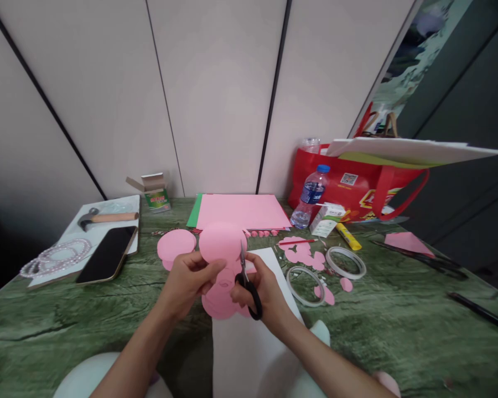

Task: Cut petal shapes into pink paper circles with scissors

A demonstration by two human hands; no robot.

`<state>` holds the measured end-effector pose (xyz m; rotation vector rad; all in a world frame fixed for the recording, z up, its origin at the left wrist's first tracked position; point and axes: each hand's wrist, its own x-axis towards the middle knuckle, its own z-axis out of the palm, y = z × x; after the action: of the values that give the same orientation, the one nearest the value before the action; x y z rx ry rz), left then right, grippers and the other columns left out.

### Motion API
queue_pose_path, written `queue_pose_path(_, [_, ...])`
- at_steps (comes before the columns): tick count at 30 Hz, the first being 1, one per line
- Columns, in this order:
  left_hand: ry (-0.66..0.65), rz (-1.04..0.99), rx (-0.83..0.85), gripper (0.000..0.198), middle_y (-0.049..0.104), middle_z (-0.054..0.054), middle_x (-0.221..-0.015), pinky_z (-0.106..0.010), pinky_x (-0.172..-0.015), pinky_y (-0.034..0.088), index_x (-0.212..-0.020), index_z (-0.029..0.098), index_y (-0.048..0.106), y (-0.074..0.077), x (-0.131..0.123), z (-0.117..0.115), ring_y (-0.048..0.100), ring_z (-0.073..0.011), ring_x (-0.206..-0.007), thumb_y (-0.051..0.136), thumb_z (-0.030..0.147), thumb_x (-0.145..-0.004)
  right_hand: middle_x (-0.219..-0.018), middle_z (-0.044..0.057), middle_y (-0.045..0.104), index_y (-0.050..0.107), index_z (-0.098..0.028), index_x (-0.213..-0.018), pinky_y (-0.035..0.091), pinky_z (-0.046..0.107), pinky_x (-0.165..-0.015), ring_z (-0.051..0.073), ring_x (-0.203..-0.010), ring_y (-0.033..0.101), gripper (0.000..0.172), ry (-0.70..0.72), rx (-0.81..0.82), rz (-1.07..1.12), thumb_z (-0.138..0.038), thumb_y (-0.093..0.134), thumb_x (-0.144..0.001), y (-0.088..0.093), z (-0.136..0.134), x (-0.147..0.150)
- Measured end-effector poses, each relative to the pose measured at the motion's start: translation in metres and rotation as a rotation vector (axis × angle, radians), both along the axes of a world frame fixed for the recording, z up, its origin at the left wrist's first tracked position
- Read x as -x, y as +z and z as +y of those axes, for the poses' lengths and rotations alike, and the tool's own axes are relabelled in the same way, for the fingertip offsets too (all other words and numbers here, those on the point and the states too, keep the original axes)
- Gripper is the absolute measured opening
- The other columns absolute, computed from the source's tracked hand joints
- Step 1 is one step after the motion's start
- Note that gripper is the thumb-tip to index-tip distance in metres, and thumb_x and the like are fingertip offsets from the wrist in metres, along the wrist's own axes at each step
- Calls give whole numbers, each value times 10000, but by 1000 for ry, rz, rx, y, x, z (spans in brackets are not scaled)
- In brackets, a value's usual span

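My left hand (193, 279) pinches the lower left edge of a round pink paper piece (221, 240), thumb in front. A pair of scissors (249, 287) with black handles is in my right hand (268, 287). Its blades point up and overlap the right side of the pink circle; whether they are cutting into it I cannot tell. Under both hands lie more pink paper pieces (219, 304) on a white sheet (240, 354). A small stack of pink circles (176, 243) rests to the left of the held one.
Pink and green sheets (243, 210) lie at the back. To the right are tape rolls (344, 262), a pencil (297, 241), pink scraps (302, 254), a glue stick (348, 236), a water bottle (311, 196) and a red bag (348, 188). A phone (108, 254) and hammer (108, 218) are left.
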<state>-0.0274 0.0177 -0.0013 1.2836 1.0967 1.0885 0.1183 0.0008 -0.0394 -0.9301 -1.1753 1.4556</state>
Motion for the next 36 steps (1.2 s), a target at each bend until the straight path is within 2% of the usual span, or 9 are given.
queue_pose_path(12, [27, -59, 7, 268, 410, 78, -369, -143, -323, 195, -515, 128, 456, 3, 0, 0, 311, -11, -319, 620, 267, -675, -460, -90, 533, 371, -180, -1007, 379, 176, -358, 81, -358, 465, 553, -33, 0, -91, -221, 679, -551, 9, -3, 0])
queue_pose_path(17, [-98, -137, 56, 186, 526, 44, -476, -153, -303, 279, -635, 145, 512, 4, -3, -2, 418, -46, -320, 554, 299, -730, -441, -87, 534, 364, -173, -1008, 367, 169, -345, 81, -344, 463, 543, -5, -21, -74, -253, 674, -570, 8, -3, 0])
queue_pose_path(20, [-154, -129, 89, 232, 554, 20, -484, -156, -285, 285, -606, 128, 538, 4, -6, -2, 419, -46, -291, 534, 318, -740, -424, -94, 522, 361, -175, -1011, 343, 162, -334, 83, -332, 458, 555, 14, -27, -88, -275, 677, -565, 5, -2, 1])
queue_pose_path(25, [-108, -74, 85, 269, 452, 51, -331, -131, -267, 213, -497, 113, 547, 3, -6, -2, 346, -19, -239, 591, 289, -695, -434, -96, 521, 351, -181, -1026, 338, 168, -343, 90, -341, 466, 581, 34, -27, -101, -268, 684, -558, 0, -1, 2])
queue_pose_path(31, [-97, -2, 44, 256, 483, 42, -351, -133, -283, 266, -470, 114, 551, -1, -4, -2, 392, -28, -267, 623, 262, -667, -497, -86, 529, 347, -189, -1021, 363, 178, -399, 75, -401, 461, 579, 45, -28, -8, -214, 696, -559, -1, 0, 1])
queue_pose_path(36, [-92, 18, 35, 239, 478, 48, -351, -135, -287, 283, -483, 119, 550, -3, -3, 0, 399, -33, -276, 624, 254, -665, -493, -106, 482, 363, -191, -1006, 302, 150, -396, 44, -395, 397, 591, 22, -28, 33, -176, 718, -534, -3, 2, 0])
